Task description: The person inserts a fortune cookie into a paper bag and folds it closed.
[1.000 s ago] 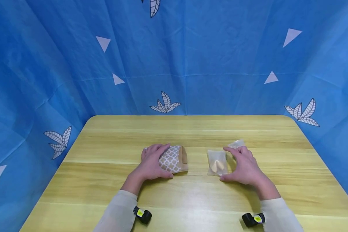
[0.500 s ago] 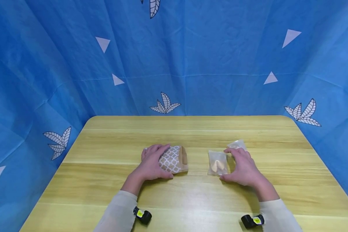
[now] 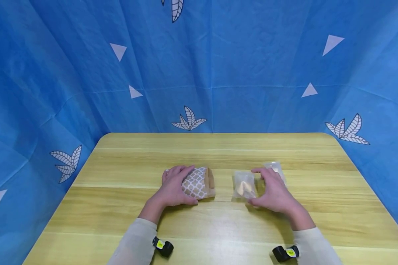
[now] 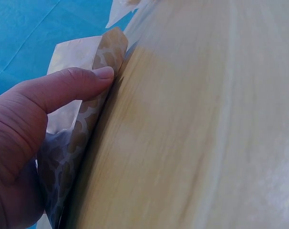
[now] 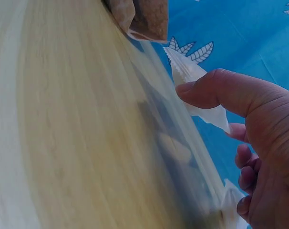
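A brown paper bag (image 3: 195,182) with a white lattice pattern lies on its side, its open mouth facing right. My left hand (image 3: 173,188) grips it, the thumb along the near edge and the fingers at the far edge. The left wrist view shows the thumb (image 4: 75,86) pressing the bag's side. My right hand (image 3: 274,190) pinches a wrapped fortune cookie (image 3: 243,184) by its clear wrapper, between thumb and fingers. In the right wrist view the wrapper (image 5: 188,67) stands above the tabletop, with a shadow below. The bag's far end is hidden under my left hand.
A second clear packet (image 3: 276,168) lies just behind my right hand, partly covered by it. The wooden table (image 3: 199,228) ends at a blue curtain (image 3: 252,73) at the back. Black wrist cameras (image 3: 166,248) hang at both sleeves.
My right hand has moved slightly left with the wrapped fortune cookie, closer to the bag, and more of the second packet shows. The left hand and bag have stayed put.
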{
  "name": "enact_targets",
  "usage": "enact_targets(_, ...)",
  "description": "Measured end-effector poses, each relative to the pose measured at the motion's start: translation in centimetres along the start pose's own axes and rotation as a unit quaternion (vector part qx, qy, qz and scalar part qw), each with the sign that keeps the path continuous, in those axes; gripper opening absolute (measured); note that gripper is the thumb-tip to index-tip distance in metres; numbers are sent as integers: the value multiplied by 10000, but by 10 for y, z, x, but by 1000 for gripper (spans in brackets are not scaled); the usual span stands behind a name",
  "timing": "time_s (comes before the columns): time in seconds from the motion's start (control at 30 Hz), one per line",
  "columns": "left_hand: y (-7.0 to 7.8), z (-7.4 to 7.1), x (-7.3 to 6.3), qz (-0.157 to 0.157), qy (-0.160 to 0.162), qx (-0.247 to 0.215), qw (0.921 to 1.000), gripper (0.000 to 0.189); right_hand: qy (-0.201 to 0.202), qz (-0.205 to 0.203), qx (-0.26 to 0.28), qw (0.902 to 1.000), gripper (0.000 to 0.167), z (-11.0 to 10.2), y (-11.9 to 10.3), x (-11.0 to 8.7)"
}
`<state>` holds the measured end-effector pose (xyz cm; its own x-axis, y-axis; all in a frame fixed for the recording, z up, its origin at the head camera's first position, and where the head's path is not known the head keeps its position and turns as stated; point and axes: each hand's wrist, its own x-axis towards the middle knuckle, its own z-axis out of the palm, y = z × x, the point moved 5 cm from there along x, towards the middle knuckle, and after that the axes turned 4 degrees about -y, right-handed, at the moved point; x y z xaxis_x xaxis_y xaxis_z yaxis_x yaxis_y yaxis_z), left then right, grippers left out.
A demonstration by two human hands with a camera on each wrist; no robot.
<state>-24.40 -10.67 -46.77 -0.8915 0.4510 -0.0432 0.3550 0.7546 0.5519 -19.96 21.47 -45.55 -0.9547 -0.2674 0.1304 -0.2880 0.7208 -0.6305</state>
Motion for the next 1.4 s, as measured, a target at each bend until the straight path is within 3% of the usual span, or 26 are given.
enact_targets(1.03,-2,1,1,32,6,101,9999,112,-734,-369,749,9938,83,32,-35,31)
enact_targets(1.4,-2,1,1,-16,-52,148,9999,112,-887,-346,732,9928,87,43,-43,42)
